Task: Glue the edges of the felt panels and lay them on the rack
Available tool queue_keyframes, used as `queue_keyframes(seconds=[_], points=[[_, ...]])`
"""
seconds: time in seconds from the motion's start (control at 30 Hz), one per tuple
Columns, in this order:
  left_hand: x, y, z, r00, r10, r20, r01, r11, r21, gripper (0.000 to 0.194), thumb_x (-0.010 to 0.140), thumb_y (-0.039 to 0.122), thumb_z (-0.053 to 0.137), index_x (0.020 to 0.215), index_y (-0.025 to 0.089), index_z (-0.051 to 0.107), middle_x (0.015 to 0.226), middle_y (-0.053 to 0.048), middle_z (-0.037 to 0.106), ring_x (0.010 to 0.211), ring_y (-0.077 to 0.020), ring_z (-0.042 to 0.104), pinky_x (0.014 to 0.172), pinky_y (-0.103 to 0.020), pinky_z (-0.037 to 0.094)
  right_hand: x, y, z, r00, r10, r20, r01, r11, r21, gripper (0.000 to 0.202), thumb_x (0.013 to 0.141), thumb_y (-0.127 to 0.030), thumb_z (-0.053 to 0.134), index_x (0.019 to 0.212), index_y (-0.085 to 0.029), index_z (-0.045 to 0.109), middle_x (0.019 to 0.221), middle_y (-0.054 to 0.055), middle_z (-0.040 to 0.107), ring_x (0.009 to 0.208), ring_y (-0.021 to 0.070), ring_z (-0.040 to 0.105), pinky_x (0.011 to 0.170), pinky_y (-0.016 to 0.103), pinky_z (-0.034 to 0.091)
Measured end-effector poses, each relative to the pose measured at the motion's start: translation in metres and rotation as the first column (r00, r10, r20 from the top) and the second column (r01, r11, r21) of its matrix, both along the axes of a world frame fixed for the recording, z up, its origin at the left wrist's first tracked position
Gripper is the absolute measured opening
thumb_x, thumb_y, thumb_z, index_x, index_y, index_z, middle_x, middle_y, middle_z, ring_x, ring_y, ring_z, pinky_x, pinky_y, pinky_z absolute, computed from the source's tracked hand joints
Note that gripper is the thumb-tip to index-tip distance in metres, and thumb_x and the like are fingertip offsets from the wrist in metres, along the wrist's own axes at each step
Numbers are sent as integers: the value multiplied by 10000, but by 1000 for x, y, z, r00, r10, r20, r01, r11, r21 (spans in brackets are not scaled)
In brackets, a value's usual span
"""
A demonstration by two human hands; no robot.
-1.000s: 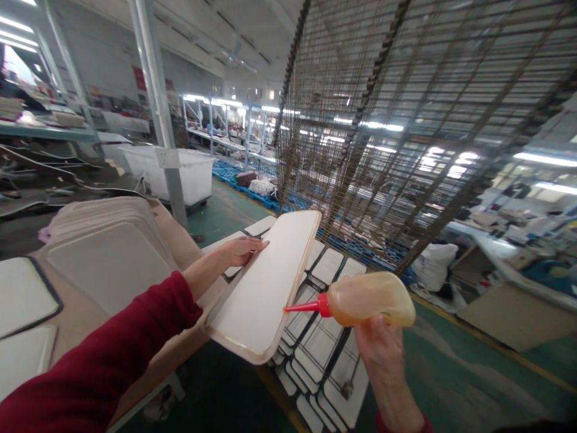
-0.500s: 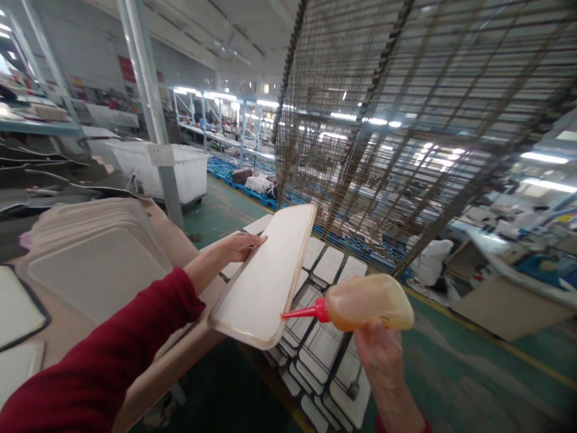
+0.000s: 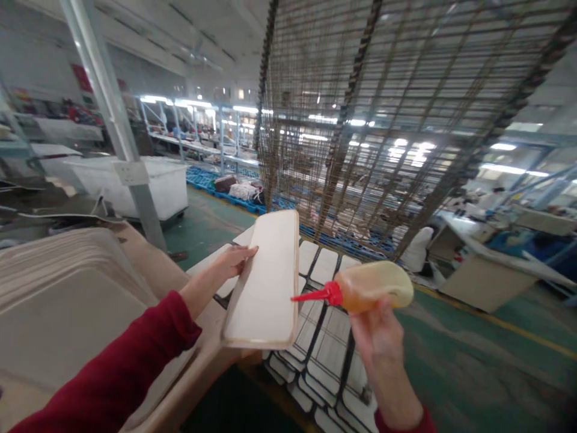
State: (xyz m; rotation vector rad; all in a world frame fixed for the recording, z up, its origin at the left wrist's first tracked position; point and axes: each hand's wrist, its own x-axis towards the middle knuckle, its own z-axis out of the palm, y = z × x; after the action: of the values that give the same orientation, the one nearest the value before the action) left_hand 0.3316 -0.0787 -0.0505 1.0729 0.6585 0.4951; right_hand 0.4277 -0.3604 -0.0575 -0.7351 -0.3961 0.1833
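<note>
My left hand [image 3: 237, 261] grips the left edge of a white rounded panel [image 3: 265, 288], its thumb lying on the face. The panel is tilted, with a yellowish line along its rim. In my right hand [image 3: 381, 331] is a squeeze bottle [image 3: 376, 285] of amber liquid, likely glue, lying on its side with the fingers wrapped round it. Its red nozzle [image 3: 315, 294] points left, with the tip at the panel's right edge; whether it touches I cannot tell. Behind and below the panel, several similar white panels [image 3: 324, 264] with dark edges lie on a wire rack.
A stack of pale panels [image 3: 67, 300] covers the table at left. The tall wire rack [image 3: 360, 150] rises ahead. A metal post [image 3: 108, 102] and a white bin [image 3: 166, 192] stand at back left. A beige workbench [image 3: 487, 264] is at right, across the green floor.
The view has swung to the right. The panel has turned more upright, and the nozzle tip has moved a little up along its right edge. Both hands keep their holds.
</note>
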Motion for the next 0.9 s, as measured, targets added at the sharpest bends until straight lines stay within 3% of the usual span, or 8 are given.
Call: queue_keyframes(seconds=[0.1,0.2,0.43,0.57,0.67,0.77,0.83,0.9], points=[[5,-12,0,1000,-22,-20,23,998,63,223,554,141,863,620,118,651,550,-54,687,459,-166,617,448,-238,491,26,23,21,989,-117,86,109,990,91,464,527,-409,878,920,-246,692,868,12,754,833,200,692,844,393,558],[11,-28,5,997,-77,-5,77,990,118,269,514,186,882,668,103,677,585,-60,706,484,-160,624,451,-222,478,51,41,33,966,-180,188,165,982,92,492,492,-365,888,906,-217,667,833,7,734,757,178,665,812,386,553],[11,-48,23,963,-268,26,261,955,141,311,495,230,873,726,123,694,698,-85,745,609,-189,667,573,-252,518,87,39,29,951,-206,231,193,978,78,578,497,-277,887,1005,-212,621,831,-25,709,729,119,634,765,274,538],[17,-49,24,908,-415,61,402,902,157,368,461,201,874,776,130,698,806,-93,762,719,-216,693,668,-271,536,85,22,15,951,-204,232,198,979,50,565,528,-276,872,1029,-201,619,849,-3,723,734,137,654,764,293,555],[28,-48,20,915,-400,54,387,908,162,372,444,172,869,764,133,684,764,-78,755,714,-210,689,690,-267,532,61,6,-14,964,-144,225,150,989,-10,571,566,-284,858,1075,-183,618,943,55,742,813,186,696,782,322,572],[37,-49,15,924,-381,39,368,912,180,353,455,158,854,757,133,672,726,-70,743,705,-207,681,688,-268,525,32,-10,-45,976,38,215,-19,996,-91,691,563,-357,864,1174,-201,582,1076,116,731,943,276,705,808,402,586],[42,-54,14,925,-378,38,361,905,224,349,478,158,842,782,133,671,729,-64,739,719,-209,679,677,-265,517,27,-18,-50,969,107,221,-83,990,-115,733,535,-357,878,1186,-221,571,1106,118,723,964,300,701,818,440,585],[45,-63,14,924,-380,35,359,897,258,362,495,164,835,817,137,672,719,-55,732,742,-219,682,670,-267,511,41,-22,-36,966,42,255,-14,994,-111,683,543,-304,875,1152,-226,575,1084,94,728,931,278,707,820,431,582]])
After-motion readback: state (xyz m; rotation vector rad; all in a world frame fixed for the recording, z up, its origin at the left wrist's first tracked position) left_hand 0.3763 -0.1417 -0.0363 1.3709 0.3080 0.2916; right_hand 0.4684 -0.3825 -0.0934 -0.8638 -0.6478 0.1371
